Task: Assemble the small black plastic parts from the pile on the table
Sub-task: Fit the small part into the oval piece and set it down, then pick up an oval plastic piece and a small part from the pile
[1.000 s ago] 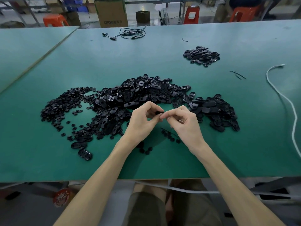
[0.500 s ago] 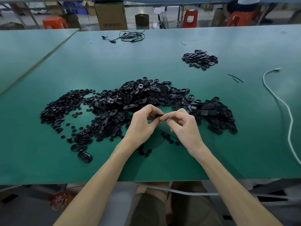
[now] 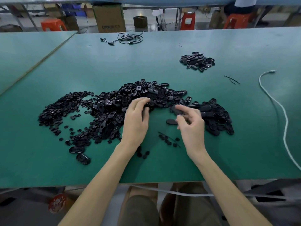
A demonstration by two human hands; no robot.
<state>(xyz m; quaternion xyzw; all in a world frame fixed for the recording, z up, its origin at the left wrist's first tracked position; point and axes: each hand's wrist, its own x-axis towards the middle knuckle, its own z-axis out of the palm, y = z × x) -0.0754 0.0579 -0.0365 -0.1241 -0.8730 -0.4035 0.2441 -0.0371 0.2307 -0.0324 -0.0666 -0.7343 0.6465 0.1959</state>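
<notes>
The left hand (image 3: 136, 118) reaches, fingers loosely curled, into the pile of black parts (image 3: 130, 101) on the green counter (image 3: 97, 62). The blurred right hand (image 3: 190, 121) pinches one oval part (image 3: 177, 110) just beside the pile.

Orange stools (image 3: 53, 24) and a cardboard box (image 3: 109, 16) stand behind green tables (image 3: 97, 62).

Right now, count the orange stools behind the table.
3: one stool far left, one right of centre, one far right under a seated person. Boxes may hide others.
</notes>
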